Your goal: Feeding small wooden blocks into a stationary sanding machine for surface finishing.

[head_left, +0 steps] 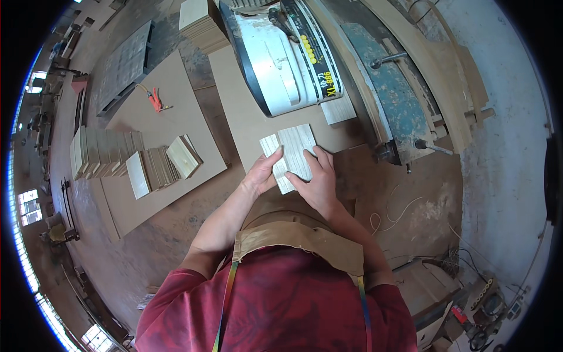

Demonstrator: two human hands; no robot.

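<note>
Wood piece (291,156) — pale, squarish, flat on the brown board (246,126) in front of the person, just short of the white machine housing (281,64). It looks like two slats set side by side; whether they are joined cannot be told.

Left hand (261,174) — at the piece's left edge, fingers laid along it, thumb bearing on the near corner; it presses rather than clasps.

Right hand (318,179) — flat on the piece's near right part, fingers spread and extended, palm down, nothing enclosed.

Second wood piece (338,109) — pale, lying partly under the housing's right end, apart from both hands.

Side table (176,94) — to the person's left, well apart. It carries a row of cut blocks (105,152) standing on edge, a shorter leaning stack (164,164) beside them, and red-handled pliers (155,100) farther back.

Green metal bed (390,88) — right of the housing, with a lever and knob (431,146) at its near end.

Floor — dusty, with cables at lower right.
</note>
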